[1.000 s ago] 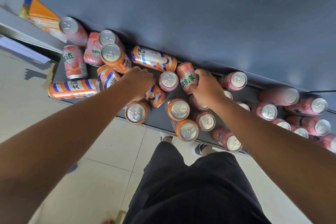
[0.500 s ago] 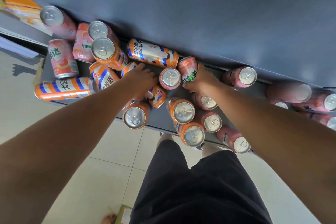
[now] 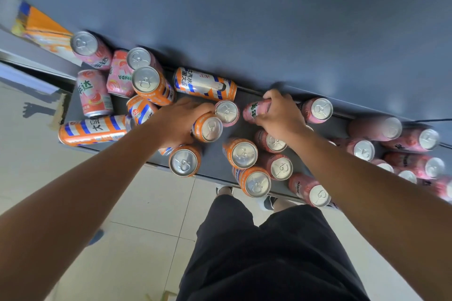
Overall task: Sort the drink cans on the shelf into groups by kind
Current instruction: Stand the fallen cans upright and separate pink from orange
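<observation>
We have each hand closed on a can at the middle of the shelf.

Our left hand [image 3: 179, 121] curls round an orange can [image 3: 209, 129] whose top faces us. Our right hand [image 3: 281, 117] wraps a pink can [image 3: 255, 110] lying on its side near the back edge of the dark shelf [image 3: 211, 161]. An upright pink can [image 3: 226, 112] stands between the two held cans, touching the orange one. Behind it a striped can [image 3: 205, 84] lies along the back edge; a second striped can [image 3: 93, 129] lies at the front edge near the left end. A mixed cluster [image 3: 254, 166] of orange and pink cans crowds the front edge under our right wrist, and a pink group [image 3: 364, 150] fills the right end.
</observation>
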`<action>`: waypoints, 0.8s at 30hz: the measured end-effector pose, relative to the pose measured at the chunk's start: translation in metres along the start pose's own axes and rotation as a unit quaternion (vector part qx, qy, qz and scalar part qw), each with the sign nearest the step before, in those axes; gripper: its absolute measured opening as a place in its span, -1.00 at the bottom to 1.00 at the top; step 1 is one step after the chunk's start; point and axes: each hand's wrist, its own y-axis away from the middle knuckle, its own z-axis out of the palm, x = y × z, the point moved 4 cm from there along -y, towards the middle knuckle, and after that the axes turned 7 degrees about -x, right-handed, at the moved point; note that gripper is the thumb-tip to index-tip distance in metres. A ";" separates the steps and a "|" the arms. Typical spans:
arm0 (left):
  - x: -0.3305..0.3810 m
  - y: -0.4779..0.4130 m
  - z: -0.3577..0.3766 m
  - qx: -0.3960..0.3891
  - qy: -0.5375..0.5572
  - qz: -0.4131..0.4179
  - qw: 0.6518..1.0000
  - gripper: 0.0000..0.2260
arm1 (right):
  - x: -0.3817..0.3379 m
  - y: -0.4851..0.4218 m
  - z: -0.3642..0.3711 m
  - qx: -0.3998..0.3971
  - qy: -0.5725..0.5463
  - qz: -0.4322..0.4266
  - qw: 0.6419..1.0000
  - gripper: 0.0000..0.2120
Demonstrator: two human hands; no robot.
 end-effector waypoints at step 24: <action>0.019 0.042 0.008 0.115 0.362 -0.138 0.915 -0.35 | -0.039 0.021 -0.003 0.090 0.045 -0.104 0.989 -0.54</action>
